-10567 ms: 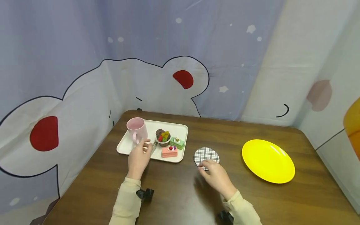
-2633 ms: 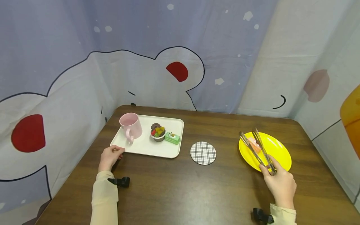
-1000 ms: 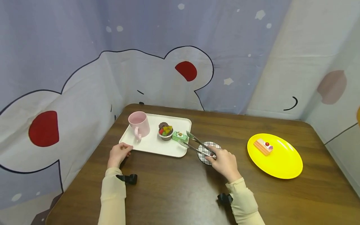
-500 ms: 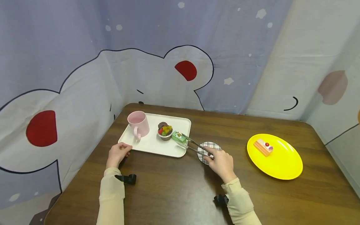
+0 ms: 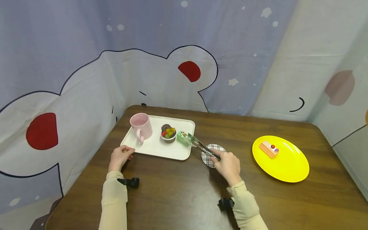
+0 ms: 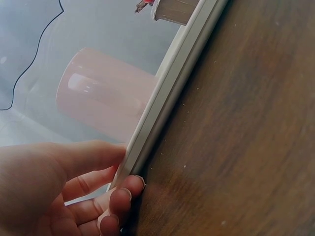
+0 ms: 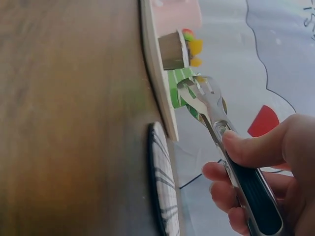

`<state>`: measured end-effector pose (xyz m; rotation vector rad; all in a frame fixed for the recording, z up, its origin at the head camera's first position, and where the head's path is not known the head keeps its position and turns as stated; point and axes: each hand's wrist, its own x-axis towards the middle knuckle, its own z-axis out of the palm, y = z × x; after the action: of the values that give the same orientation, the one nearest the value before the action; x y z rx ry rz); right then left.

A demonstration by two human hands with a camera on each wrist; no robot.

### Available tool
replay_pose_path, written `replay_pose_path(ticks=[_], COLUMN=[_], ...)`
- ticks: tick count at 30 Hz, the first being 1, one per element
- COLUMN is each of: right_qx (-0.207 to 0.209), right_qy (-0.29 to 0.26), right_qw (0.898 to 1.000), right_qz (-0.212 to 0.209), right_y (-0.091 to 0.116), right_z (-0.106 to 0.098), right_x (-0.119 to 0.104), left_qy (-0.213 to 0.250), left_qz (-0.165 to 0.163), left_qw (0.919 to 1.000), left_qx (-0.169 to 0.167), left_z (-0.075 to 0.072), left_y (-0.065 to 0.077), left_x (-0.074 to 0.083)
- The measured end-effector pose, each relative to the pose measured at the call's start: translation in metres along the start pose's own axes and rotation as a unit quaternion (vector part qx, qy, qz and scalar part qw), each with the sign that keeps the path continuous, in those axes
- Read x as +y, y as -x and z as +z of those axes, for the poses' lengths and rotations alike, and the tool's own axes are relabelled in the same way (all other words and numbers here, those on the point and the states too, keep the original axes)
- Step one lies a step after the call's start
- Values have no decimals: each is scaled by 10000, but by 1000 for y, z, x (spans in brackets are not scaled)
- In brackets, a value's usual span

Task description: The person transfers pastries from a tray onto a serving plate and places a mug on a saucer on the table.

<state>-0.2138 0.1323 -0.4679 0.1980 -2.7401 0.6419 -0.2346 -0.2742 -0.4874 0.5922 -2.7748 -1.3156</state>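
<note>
Right of centre in the head view, my right hand is closed round one pair of metal tongs, thumb on one arm and fingers curled along the other. The tongs' tips overlap the right end of one green cake slice, and from the glare and crossing prongs I cannot tell whether they truly grip it. That slice sits at the right end of one white tray, whose near left corner my left hand pinches, thumb at the rim and fingertips curled below it. Sharing the tray are one pink mug and one fruit tart cup, the latter just beside the green slice; in the left wrist view the tray's rim hides the mug's foot, and the tart cup is cut off by the upper edge. One plaid coaster lies partly hidden under my tongs and hand in the head view, and the bottom edge crops it in the right wrist view. At the right of the head view, one yellow plate bears one pink cake slice, making two slices in all. Both my sleeves run off the lower edge.
</note>
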Motion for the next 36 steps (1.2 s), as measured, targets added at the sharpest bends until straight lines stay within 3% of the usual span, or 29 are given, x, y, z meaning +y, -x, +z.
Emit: replay_pose_path(ticks=[7, 24, 28, 36], right_qx=[-131, 116, 251, 765], right_qy=[-125, -146, -156, 134], right_qw=[9994, 9980, 9971, 9959], right_qz=[285, 610, 706, 459], right_y=[-2, -8, -7, 5], right_z=[-10, -50, -64, -91], right_x=[8, 36, 41, 56], left_qy=[-33, 14, -24, -84], left_qz=[-36, -43, -23, -150], left_qw=[10000, 10000, 10000, 9998], left_qx=[-4, -16, -10, -95], left_z=[2, 2, 1, 0], left_y=[-2, -2, -3, -1], left_x=[-1, 1, 1, 0])
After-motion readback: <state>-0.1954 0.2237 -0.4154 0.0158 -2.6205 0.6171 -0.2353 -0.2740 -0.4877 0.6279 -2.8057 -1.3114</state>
